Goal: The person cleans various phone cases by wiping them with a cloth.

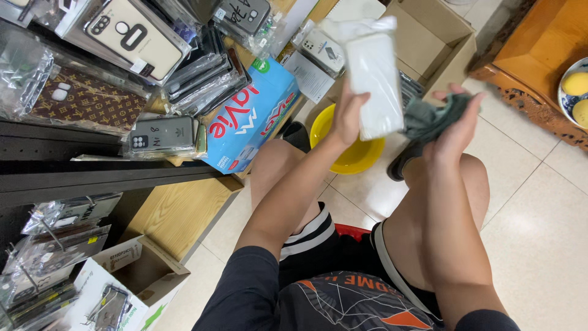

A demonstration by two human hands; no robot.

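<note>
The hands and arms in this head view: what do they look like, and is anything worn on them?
Both hands, the left hand and the right hand, are bare: no gloves, rings or watch show. The forearms are uncovered too. Short dark sleeves end near the elbows, part of a dark shirt with orange and white patterning.

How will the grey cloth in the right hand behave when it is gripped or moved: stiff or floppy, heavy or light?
The grey cloth is probably floppy: it bunches and folds inside the right hand. It seems light for its size, since a loose grip carries it. It is unlikely to slip or break, but loose ends may drag against the white packaged case that the left hand holds.
</note>
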